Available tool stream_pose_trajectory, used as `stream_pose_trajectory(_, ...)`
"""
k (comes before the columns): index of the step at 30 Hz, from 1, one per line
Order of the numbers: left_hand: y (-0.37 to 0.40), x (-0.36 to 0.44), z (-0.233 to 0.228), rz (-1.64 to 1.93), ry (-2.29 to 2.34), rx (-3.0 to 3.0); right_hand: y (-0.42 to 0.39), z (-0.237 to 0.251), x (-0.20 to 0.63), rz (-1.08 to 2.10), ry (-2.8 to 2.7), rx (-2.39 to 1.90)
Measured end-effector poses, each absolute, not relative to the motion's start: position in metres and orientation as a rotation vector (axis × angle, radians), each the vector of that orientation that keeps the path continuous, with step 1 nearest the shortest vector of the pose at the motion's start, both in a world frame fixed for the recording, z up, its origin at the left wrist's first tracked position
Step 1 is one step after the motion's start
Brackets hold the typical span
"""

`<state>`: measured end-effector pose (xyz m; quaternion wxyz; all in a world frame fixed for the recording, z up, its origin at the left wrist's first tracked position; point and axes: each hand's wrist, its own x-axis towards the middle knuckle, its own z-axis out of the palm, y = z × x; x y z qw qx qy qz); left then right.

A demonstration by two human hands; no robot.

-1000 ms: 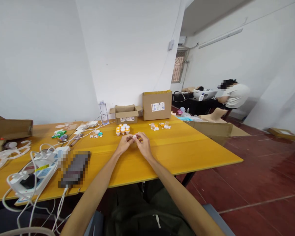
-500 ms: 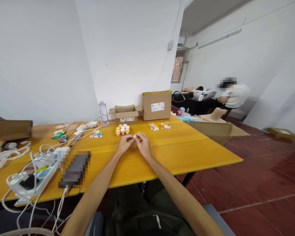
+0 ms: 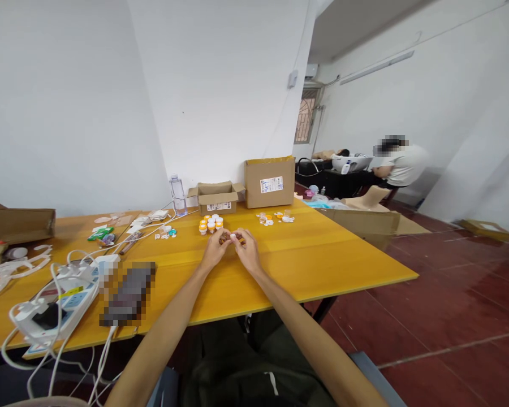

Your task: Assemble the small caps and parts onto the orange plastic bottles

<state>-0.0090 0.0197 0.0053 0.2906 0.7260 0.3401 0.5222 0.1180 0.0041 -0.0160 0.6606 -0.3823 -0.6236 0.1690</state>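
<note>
**Two hands meet over one small white piece**

Two hands are brought together above the yellow surface [image 3: 305, 260]. A small white piece [image 3: 233, 236] is pinched between the fingertips of the left hand [image 3: 215, 249] and the right hand [image 3: 246, 251], both curled nearly closed around it. At 12 o'clock from the hands, a cluster of orange-and-white capped vials [image 3: 211, 224] is seen, with an open cardboard box [image 3: 215, 196] beyond. At 9 o'clock, a white power strip [image 3: 55, 305] is laid among cables.
</note>
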Motion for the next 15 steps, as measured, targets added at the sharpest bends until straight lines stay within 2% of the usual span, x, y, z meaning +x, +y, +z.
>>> stream_pose_trajectory(15,0.0221,-0.0116,0.0041,1.404,0.966,1.908,0.0033,-0.0154,0.1185,0.371,-1.453,-0.852)
